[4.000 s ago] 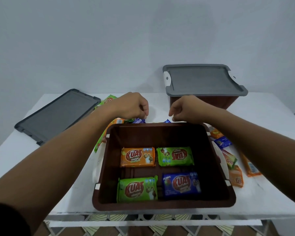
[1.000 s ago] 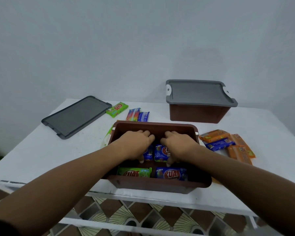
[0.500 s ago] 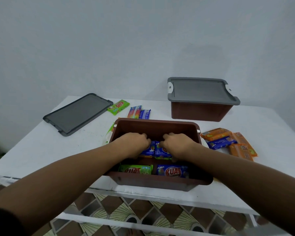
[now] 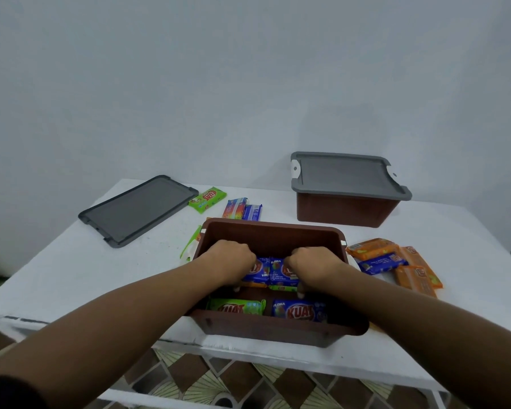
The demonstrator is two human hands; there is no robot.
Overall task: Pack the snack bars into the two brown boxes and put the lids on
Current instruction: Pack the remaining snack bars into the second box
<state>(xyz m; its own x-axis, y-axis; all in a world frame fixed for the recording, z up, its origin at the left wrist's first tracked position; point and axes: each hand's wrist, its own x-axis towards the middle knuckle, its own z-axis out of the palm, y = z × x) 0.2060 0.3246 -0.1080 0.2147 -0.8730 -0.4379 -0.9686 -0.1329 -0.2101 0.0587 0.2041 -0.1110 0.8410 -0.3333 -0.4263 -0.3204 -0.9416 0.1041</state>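
Head: left grip [image 4: 230,258], right grip [image 4: 313,262] seemingly pinch blue bars [image 4: 273,271].

Left arm: bare forearm extended forward from the lower left, angled inward.
Left hand [image 4: 229,261]: palm down, knuckles up, fingers curled over the far edge of a blue-wrapped rectangular snack bar [image 4: 260,271], gripping it; thumb tip at the near edge.
Right arm: bare forearm extended forward from the lower right, angled inward.
Right hand [image 4: 313,265]: palm down, fingers curled, gripping a second blue-wrapped rectangular snack bar [image 4: 278,273]; thumb tip low at the near side.
Spacing: hands level, side by side, knuckles apart.
Dark sleeve [image 4: 0,391]: edge visible on the left upper arm.
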